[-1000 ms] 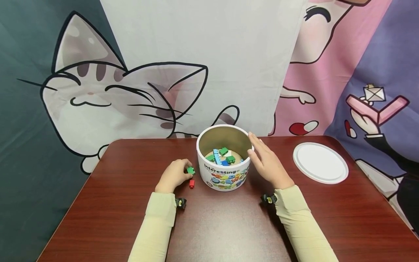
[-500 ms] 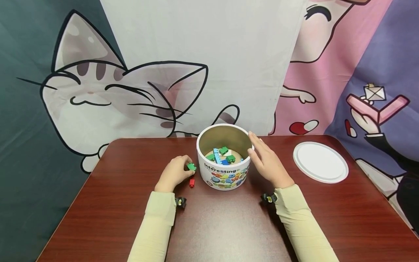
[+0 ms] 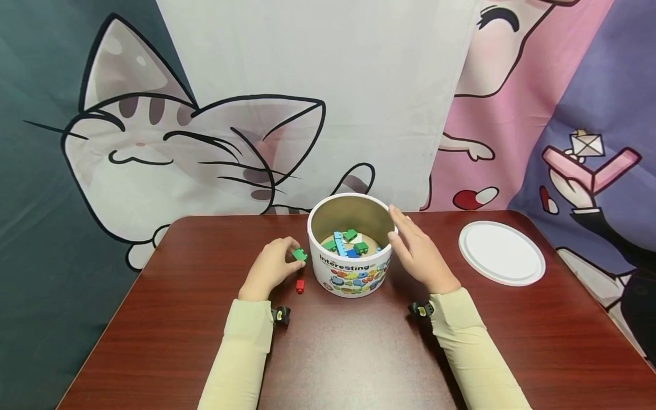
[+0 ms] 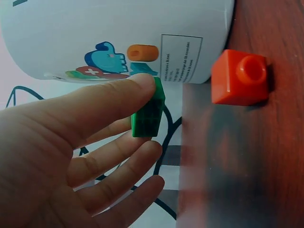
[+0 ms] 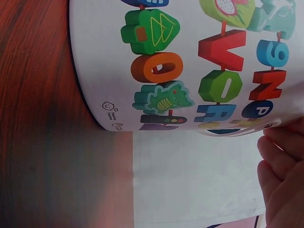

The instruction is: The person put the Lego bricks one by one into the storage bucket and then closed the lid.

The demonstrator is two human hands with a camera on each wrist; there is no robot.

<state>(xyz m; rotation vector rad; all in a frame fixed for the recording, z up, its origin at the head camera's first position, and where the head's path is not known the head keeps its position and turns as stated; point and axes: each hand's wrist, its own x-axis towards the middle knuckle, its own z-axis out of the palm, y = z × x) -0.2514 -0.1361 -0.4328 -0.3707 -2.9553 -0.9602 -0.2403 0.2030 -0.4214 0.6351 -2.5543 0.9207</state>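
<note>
Between thumb and fingers my left hand [image 3: 270,266] pinches a green toy brick [image 3: 299,254], just left of a white printed bucket [image 3: 351,279]. The left wrist view shows the green brick [image 4: 148,111] held off the table. Below that hand, a small red brick [image 3: 300,286] with one stud lies on the table. My right hand [image 3: 422,256] rests against the bucket's right side with straight fingers, the fingertips at the rim. Inside the bucket lie several green, blue and white bricks, including a long light blue brick [image 3: 339,244].
A round white lid [image 3: 502,253] lies flat on the brown wooden table [image 3: 359,353] at the right. Behind the table's back edge hangs a cloth [image 3: 328,68] printed with cartoon animals.
My left hand has risen with the green brick, away from the red one. The right hand and the bucket have stayed in place.
</note>
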